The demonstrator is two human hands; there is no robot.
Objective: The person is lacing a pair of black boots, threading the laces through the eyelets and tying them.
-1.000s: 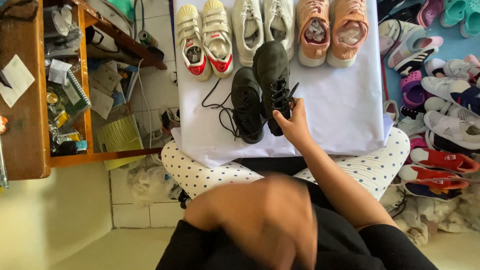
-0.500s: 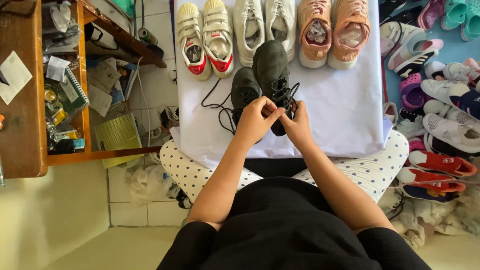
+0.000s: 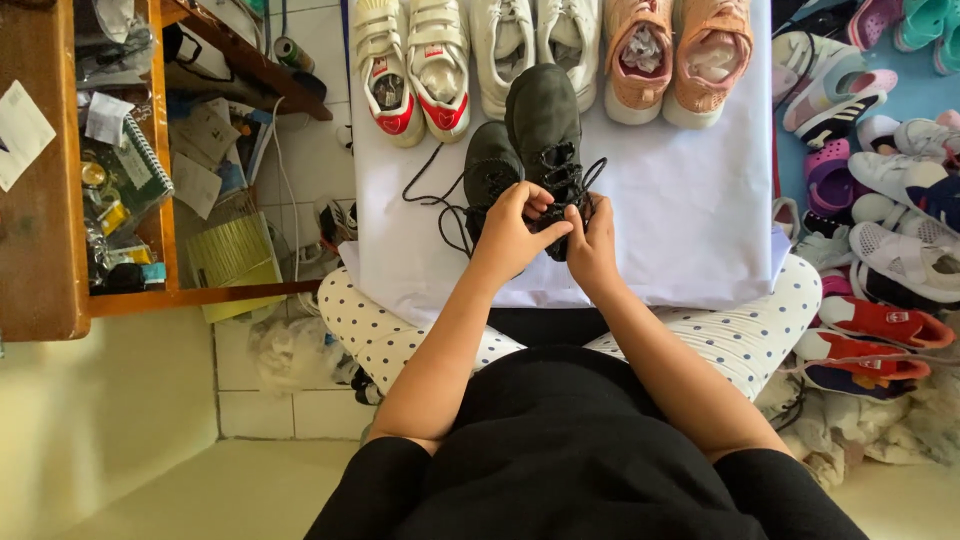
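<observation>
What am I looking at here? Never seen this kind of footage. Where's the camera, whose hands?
There is one view, from a camera worn on a seated person's head, looking down at their own two bare hands. A white sheet lies over their lap. On it stand a row of pale sneakers and a pair of black shoes. The left hand and right hand meet at the black laces of one black shoe and pinch them. More shoes lie piled on the right, and a wooden shelf stands on the left.
</observation>
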